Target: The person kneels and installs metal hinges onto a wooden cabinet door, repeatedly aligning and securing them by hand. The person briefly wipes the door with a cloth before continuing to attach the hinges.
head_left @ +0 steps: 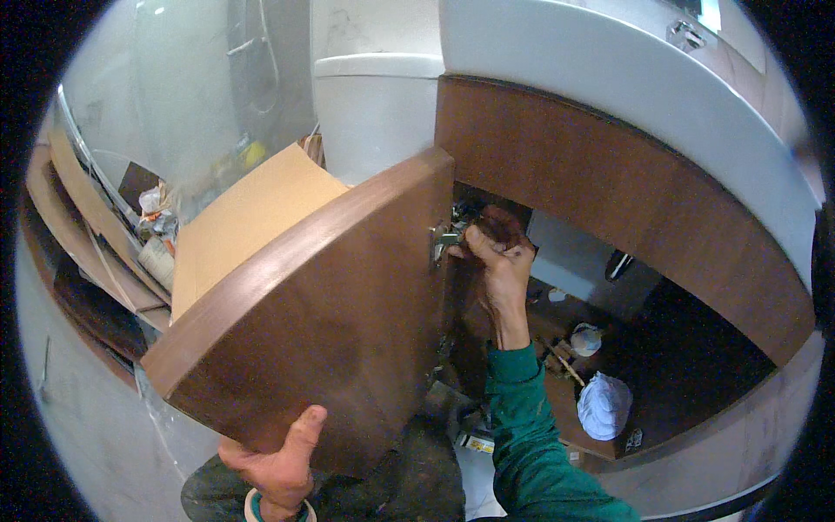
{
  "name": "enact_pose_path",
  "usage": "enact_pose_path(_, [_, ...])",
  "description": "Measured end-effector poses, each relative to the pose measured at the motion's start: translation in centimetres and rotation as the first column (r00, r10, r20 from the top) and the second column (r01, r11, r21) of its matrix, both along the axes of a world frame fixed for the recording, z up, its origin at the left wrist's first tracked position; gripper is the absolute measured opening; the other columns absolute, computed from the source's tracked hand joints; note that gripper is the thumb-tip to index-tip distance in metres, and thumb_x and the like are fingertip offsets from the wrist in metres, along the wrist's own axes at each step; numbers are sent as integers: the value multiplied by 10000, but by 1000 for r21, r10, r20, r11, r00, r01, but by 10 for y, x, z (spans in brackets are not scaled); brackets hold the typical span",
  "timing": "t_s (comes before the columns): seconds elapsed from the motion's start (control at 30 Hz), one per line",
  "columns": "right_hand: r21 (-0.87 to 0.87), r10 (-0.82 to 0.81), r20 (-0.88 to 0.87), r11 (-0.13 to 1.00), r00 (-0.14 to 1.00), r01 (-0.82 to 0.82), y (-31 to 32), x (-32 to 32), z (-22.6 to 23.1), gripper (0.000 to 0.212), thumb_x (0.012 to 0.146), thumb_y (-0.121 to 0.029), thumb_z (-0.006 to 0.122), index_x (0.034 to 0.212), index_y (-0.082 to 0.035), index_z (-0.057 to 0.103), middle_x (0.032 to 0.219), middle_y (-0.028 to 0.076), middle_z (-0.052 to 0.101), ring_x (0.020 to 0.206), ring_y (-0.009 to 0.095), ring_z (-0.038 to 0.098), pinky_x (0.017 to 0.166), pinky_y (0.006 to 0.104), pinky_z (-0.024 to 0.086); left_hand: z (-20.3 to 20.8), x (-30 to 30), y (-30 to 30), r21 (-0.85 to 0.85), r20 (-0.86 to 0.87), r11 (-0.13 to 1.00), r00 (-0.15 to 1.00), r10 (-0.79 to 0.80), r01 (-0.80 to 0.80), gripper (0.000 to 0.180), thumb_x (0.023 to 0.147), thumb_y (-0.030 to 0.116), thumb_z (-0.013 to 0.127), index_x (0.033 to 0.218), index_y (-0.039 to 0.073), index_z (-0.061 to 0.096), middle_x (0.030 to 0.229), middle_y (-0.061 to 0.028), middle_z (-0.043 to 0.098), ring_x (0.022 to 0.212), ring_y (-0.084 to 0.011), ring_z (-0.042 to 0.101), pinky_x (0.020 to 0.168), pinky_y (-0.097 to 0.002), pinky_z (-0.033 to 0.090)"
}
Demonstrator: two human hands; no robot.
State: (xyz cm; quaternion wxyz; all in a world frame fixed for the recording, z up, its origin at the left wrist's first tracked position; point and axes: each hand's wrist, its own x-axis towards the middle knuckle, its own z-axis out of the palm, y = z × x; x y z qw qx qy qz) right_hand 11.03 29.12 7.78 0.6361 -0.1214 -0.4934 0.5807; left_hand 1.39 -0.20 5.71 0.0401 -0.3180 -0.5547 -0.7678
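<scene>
A brown wood-grain cabinet door (322, 313) with a curved edge stands swung out in front of me. My left hand (278, 457) grips its lower edge, thumb on the broad face and fingers hidden behind. Near the door's upper corner is a metal hinge (440, 244), reaching toward the cabinet opening. My right hand (504, 265) is closed right beside this hinge, thumb tip close to its arm. Its other fingers are curled in shadow, and what they hold, if anything, cannot be made out.
Inside the brown vanity cabinet (609, 165), a bundled light-blue cloth (604, 406) and a small white cup (586, 339) rest on the base. A white basin (609, 52) is above. Behind the door stand a toilet (378, 104) and a cardboard sheet (252, 217); boards (96, 226) lean at left.
</scene>
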Motion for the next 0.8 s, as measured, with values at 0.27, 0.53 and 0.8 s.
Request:
enact_pose_path(0.27, [42, -21, 32, 999, 999, 19, 4, 1, -7, 460, 793, -60, 717, 1165, 68, 478, 982, 129, 591, 798, 195, 627, 644, 345, 596, -17, -12, -2, -55, -136, 978, 969, -207, 201, 666, 663, -119, 731, 1211, 63, 397, 1166, -155, 541, 988, -259, 554, 887, -433, 463])
enact_pose_path(0.53, [43, -38, -21, 998, 999, 39, 9, -4, -15, 466, 796, -74, 720, 1167, 70, 476, 969, 112, 568, 776, 183, 608, 635, 335, 588, -15, -21, -2, -145, -317, 967, 917, -244, 208, 688, 666, -128, 723, 1226, 51, 366, 1174, -158, 531, 959, -244, 560, 863, -419, 481])
enact_pose_path(0.8, [57, -22, -34, 998, 999, 24, 14, -3, -17, 441, 799, -70, 716, 1153, 65, 489, 937, 98, 571, 761, 188, 614, 620, 333, 581, -25, -32, 1, -136, -370, 975, 904, -214, 176, 749, 669, -131, 732, 1245, 59, 293, 1171, -152, 506, 975, -224, 541, 858, -384, 493])
